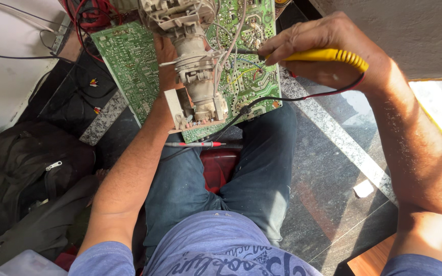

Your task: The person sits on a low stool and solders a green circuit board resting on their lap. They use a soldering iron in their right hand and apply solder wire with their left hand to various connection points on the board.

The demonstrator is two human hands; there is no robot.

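From the head camera, looking down over the knees, a green circuit board (129, 61) lies tilted across the person's lap, its surface densely dotted with pale solder points and thin traces. A bulky, dusty grey-beige tube neck (195, 66), ribbed and roughly cylindrical, lies over the middle of the board, with thin white and grey wires looping off it.

The right hand (328, 48) is curled shut around a yellow soldering iron (328, 55), fingers and thumb pinching its smooth plastic handle, which is ridged toward the back end. The metal tip points left and meets the board just right of the tube neck. A red and black cord (313, 95) trails from under that hand across the board's lower edge.

The left hand (166, 66) reaches up under the tube neck and is mostly hidden by it; only the wrist and the heel of the hand show against the board, so I cannot tell whether its fingers are spread or closed.

A slim red-tipped probe (195, 144) lies loose on the blue denim of the thigh, just below the board's near edge. The floor (333, 174) is dark polished stone with a pale speckled stripe. A crumpled black fabric bag (21, 168) with a metal zip pull sits at the left.
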